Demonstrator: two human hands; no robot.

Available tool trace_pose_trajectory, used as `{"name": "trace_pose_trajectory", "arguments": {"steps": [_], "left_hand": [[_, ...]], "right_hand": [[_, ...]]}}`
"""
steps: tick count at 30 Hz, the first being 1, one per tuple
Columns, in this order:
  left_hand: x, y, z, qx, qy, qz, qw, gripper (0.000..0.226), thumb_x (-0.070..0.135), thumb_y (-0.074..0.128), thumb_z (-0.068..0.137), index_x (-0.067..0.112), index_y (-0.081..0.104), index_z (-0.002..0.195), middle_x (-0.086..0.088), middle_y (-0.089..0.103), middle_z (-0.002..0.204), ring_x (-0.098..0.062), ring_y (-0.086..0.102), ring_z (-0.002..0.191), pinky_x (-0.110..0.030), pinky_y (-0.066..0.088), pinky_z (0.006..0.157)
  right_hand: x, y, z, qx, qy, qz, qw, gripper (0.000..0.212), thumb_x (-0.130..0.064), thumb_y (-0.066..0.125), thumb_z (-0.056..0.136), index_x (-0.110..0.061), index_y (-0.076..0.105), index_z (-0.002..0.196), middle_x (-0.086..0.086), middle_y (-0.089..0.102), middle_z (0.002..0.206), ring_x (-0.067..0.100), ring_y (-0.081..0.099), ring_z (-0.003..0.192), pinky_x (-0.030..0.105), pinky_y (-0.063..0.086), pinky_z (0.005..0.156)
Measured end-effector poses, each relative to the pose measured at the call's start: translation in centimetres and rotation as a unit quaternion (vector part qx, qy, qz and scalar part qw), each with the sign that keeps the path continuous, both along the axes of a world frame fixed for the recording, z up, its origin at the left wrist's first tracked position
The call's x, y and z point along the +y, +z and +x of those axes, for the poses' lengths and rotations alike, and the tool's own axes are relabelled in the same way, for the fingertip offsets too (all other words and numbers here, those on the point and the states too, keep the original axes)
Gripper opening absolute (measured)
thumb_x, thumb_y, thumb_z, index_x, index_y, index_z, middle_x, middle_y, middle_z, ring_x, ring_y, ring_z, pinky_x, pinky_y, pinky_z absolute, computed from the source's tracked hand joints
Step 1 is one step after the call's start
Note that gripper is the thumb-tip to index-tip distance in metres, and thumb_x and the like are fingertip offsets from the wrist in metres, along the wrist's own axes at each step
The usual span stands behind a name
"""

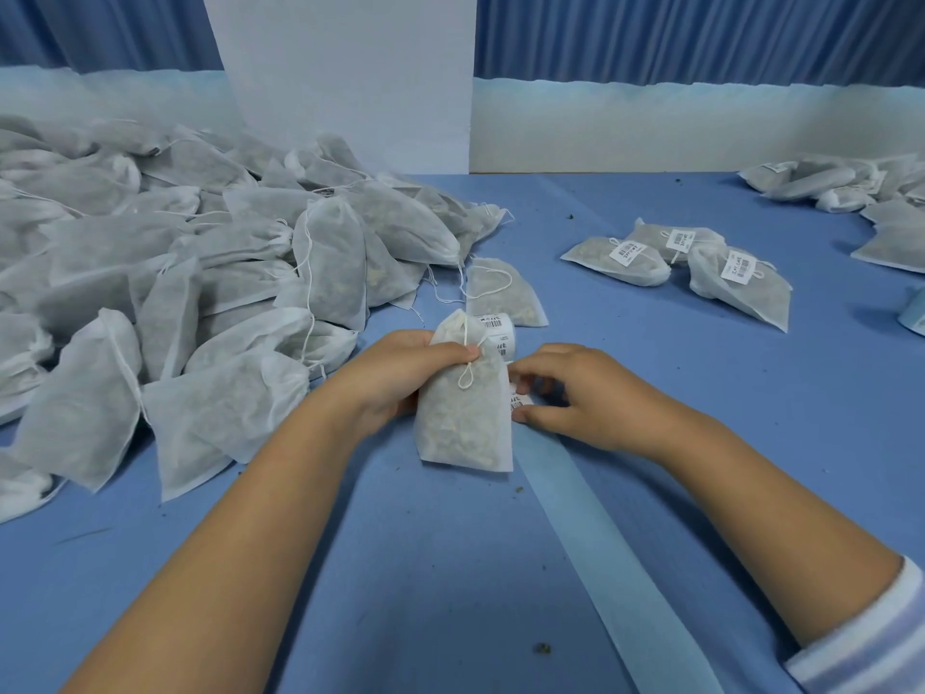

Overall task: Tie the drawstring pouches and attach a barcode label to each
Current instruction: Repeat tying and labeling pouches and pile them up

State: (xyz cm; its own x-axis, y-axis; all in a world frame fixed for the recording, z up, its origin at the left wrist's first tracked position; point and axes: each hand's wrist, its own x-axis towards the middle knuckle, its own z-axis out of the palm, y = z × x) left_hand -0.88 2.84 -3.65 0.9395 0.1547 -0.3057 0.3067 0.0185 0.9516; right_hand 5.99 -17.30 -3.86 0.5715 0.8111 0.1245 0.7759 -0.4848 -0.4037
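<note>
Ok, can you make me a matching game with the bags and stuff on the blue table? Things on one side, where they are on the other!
Things:
1 held pouch
2 pouch pile
3 labelled pouches
4 loose barcode label

Places:
A heaped on the left
B gripped in the left hand
C between the right hand thumb and fingers
D lying farther off to the right, stickers up

Pairs: 1-B, 2-A, 3-D, 4-C

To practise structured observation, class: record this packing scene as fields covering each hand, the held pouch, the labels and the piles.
Left hand: grips white mesh drawstring pouch, neck cinched
Right hand: fingers curled at small white barcode label; grip unclear
White label roll: behind held pouch
Left heap: many white pouches
Right group: three labelled pouches
Surface: blue table
</note>
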Motion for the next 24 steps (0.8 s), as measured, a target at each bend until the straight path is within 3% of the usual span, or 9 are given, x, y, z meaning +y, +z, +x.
{"name": "trace_pose_trajectory", "arguments": {"steps": [8,15,24], "left_hand": [[0.60,-0.48,0.14,0.020,-0.014,-0.045,0.999,0.011,0.019,0.068,0.091,0.011,0.074,0.095,-0.005,0.078,0.093,-0.014,0.074,0.082,-0.023,0.059,0.071],[0.75,-0.02,-0.20,0.024,-0.017,-0.078,0.997,0.010,0.016,0.068,0.090,0.008,0.073,0.094,-0.005,0.077,0.087,-0.013,0.074,0.076,-0.023,0.059,0.064],[0.70,0.39,-0.34,0.040,-0.020,-0.120,0.992,0.010,0.013,0.066,0.089,0.006,0.071,0.094,-0.005,0.076,0.080,-0.012,0.073,0.069,-0.023,0.056,0.054]], "right_hand": [[-0.15,-0.27,0.06,0.005,-0.009,-0.016,1.000,0.026,-0.029,0.069,0.090,-0.023,0.072,0.115,-0.001,0.058,0.100,0.015,0.048,0.098,0.027,0.040,0.086],[0.21,-0.37,-0.15,0.010,-0.023,0.040,0.999,0.017,-0.023,0.074,0.085,-0.020,0.075,0.101,0.002,0.062,0.097,0.017,0.058,0.090,0.030,0.046,0.083],[0.73,-0.74,-0.50,0.022,-0.046,0.073,0.996,0.018,-0.013,0.072,0.080,-0.026,0.065,0.089,-0.006,0.063,0.090,0.009,0.056,0.079,0.025,0.046,0.074]]}}
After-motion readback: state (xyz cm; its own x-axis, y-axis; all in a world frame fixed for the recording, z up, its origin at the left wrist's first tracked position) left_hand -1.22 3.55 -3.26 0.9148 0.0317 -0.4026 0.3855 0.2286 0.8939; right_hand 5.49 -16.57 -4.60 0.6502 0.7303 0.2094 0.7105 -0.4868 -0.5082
